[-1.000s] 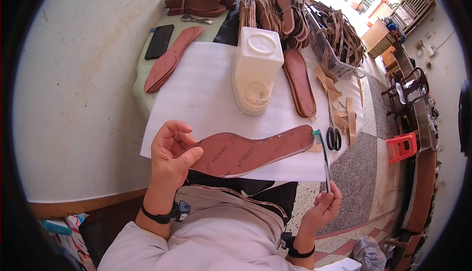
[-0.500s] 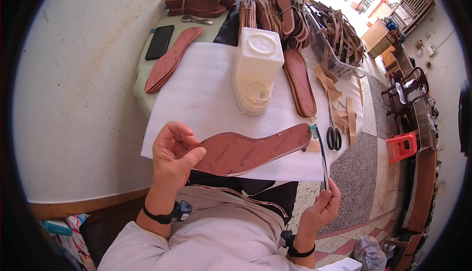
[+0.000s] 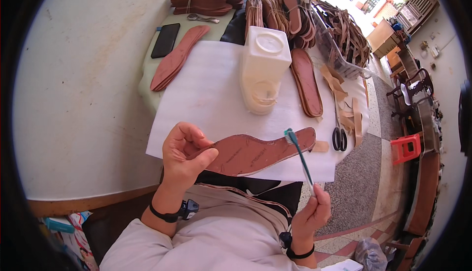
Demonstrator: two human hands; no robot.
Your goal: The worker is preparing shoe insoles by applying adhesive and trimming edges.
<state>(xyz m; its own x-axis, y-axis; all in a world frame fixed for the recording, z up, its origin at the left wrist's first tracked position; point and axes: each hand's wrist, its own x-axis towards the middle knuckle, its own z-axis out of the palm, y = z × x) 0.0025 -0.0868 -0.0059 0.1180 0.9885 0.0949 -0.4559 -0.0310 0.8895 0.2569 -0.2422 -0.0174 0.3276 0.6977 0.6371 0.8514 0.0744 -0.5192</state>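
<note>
My left hand [image 3: 189, 155] pinches one end of a reddish-brown shoe insole [image 3: 246, 156] between thumb and fingers, holding it above the near edge of the table. Dark printing marks its upper face. In my right hand [image 3: 312, 211] is a green toothbrush [image 3: 301, 157], gripped by the lower end of its handle. The brush head lies over the insole's right end, near its upper edge; whether the bristles touch it I cannot tell. Beyond the insole stands a cream plastic container [image 3: 265, 64] with a round opening low at its front.
Stacked insoles lie at left [image 3: 179, 58] and right [image 3: 306, 81]; bundled ones stand behind. Black-handled scissors [image 3: 339, 138] rest among tan strips at the right edge. A clear bin [image 3: 339, 57] holds brown strips. A black phone [image 3: 165, 40] lies back left. A red stool [image 3: 406, 148] stands on the floor.
The toothbrush has moved left from the insole's right tip onto its upper face, its handle tilting more. My left hand and the insole have shifted slightly right in view.
</note>
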